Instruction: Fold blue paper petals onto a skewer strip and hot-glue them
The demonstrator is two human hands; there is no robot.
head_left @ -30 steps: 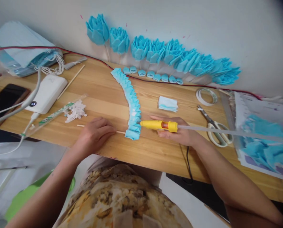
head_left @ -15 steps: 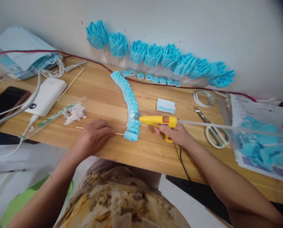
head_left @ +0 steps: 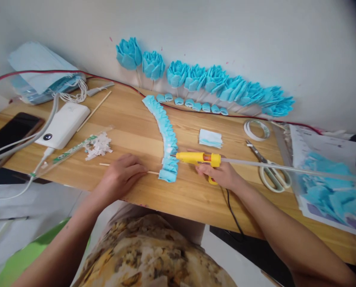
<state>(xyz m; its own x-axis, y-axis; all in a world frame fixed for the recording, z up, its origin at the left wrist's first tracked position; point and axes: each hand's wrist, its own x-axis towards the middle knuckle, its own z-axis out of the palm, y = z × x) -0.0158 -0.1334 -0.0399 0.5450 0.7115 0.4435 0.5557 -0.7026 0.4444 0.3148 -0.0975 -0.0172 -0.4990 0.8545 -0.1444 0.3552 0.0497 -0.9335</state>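
A yellow hot glue gun is gripped in my right hand, a long clear glue stick running out of its back. The nozzle touches the right edge of a curved strip of pleated blue fabric, low on its length. My left hand is closed over a thin wooden stick, whose right end meets the strip's bottom end. The stick's other end shows left of the hand. A folded pale blue piece lies beyond my right hand.
Several blue fabric flowers on sticks lean against the wall, with small blue rolls before them. Scissors, a tape roll and a bag of blue pieces lie right. A power bank and phone lie left.
The camera view has shifted slightly, so the whole scene sits lower. The glue gun's nozzle stays at the strip's right edge, and my left hand keeps its place on the stick.
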